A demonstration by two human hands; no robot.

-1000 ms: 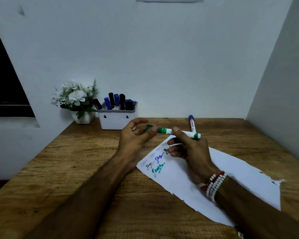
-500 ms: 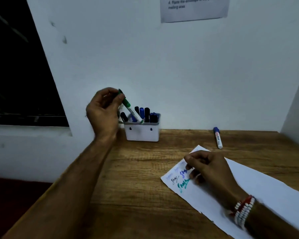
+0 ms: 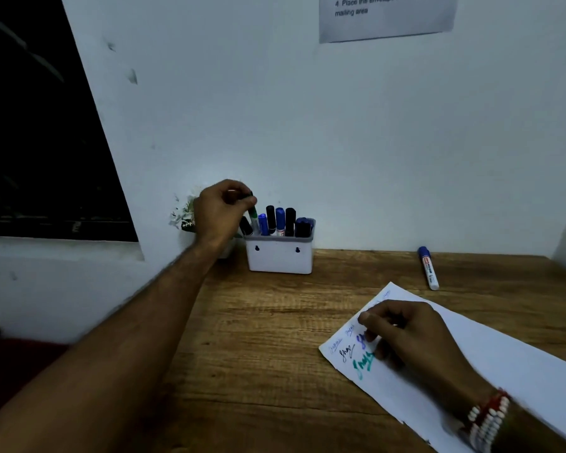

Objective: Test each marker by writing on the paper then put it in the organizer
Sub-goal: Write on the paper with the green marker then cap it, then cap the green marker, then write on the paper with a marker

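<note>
My left hand (image 3: pixel 221 209) pinches the top of the green marker (image 3: pixel 253 214), which stands upright with its lower end inside the left side of the white organizer (image 3: pixel 280 256). Several black and blue markers stand in the organizer beside it. My right hand (image 3: pixel 409 335) rests curled on the white paper (image 3: pixel 490 361), fingers closed, nothing visible in it. The paper carries black, blue and green scribbles near its left corner. A blue marker (image 3: pixel 428 268) lies on the wooden desk (image 3: pixel 268 348), beyond the paper.
A small white flower pot (image 3: pixel 185 217) stands behind my left hand, mostly hidden. The white wall runs just behind the organizer, with a printed notice (image 3: pixel 386 14) high up. A dark window is at the left; a side wall closes the desk's right.
My left hand carried the green marker from over the paper to the organizer and lowered it in. My right hand let go of it and settled on the paper.
</note>
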